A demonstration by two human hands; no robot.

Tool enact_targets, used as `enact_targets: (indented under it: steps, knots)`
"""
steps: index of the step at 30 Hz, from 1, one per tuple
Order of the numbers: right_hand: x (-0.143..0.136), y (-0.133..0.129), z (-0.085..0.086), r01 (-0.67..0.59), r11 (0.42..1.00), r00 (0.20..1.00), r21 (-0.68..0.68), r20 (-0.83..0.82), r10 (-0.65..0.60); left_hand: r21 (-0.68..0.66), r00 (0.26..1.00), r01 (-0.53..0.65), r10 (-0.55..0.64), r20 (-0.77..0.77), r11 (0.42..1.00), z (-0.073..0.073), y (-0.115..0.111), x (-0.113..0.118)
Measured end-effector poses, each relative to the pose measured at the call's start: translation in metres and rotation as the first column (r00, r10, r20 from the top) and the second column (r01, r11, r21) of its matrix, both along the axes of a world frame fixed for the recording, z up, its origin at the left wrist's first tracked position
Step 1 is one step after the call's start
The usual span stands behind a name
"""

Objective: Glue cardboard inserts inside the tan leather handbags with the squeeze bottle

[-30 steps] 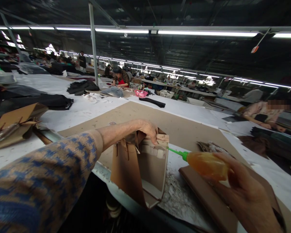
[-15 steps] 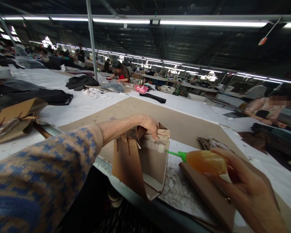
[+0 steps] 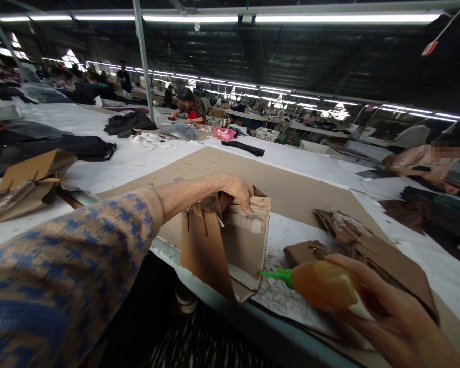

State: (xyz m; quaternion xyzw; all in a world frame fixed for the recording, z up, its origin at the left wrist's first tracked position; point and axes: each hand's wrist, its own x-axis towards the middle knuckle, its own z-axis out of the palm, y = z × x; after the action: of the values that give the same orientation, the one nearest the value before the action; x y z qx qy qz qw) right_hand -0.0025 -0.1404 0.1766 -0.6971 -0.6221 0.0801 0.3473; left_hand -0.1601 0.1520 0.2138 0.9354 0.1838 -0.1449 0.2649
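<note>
My left hand (image 3: 235,190) grips the top rim of a brown leather bag (image 3: 224,245) that stands upright at the near edge of the table, its mouth open. My right hand (image 3: 391,317) holds an amber glue bottle (image 3: 322,286) with a green nozzle (image 3: 276,275). The nozzle tip points left and sits right at the lower right edge of the bag. My sleeve is blue and tan patterned.
A large cardboard sheet (image 3: 291,191) covers the white table. Brown leather pieces (image 3: 371,250) lie to the right; a folded brown bag (image 3: 26,186) rests at the far left. Black fabric piles (image 3: 128,124) lie farther back. A person (image 3: 421,163) sits at the right, others work beyond.
My right hand has lowered the glue bottle from beside the bag's upper edge down to its bottom edge. My left hand keeps its hold on the rim.
</note>
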Motion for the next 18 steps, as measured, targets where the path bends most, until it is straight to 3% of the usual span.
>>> enact_targets:
  steps: [7, 13, 16, 18]
  knots:
    - [0.002, -0.002, -0.002, 0.008, 0.983, 0.992, -0.184, -0.126, -0.032, 0.031, 0.999, 0.031, -0.031, 0.021, 0.999, 0.001, -0.003, -0.005]
    - [-0.003, 0.026, -0.027, 0.102, 0.991, 0.955, -0.082, -0.27, -0.121, 0.158, 0.995, -0.034, 0.017, 0.103, 0.987, 0.023, -0.001, -0.02]
    - [-0.008, 0.044, -0.046, 0.144, 0.989, 0.888, -0.025, -0.437, -0.141, 0.31, 0.987, -0.106, 0.062, 0.147, 0.945, 0.037, -0.006, -0.028]
    - [-0.01, 0.054, -0.057, 0.145, 0.989, 0.825, 0.023, -0.554, -0.108, 0.358, 0.981, -0.151, 0.093, 0.173, 0.921, 0.038, -0.013, -0.035]
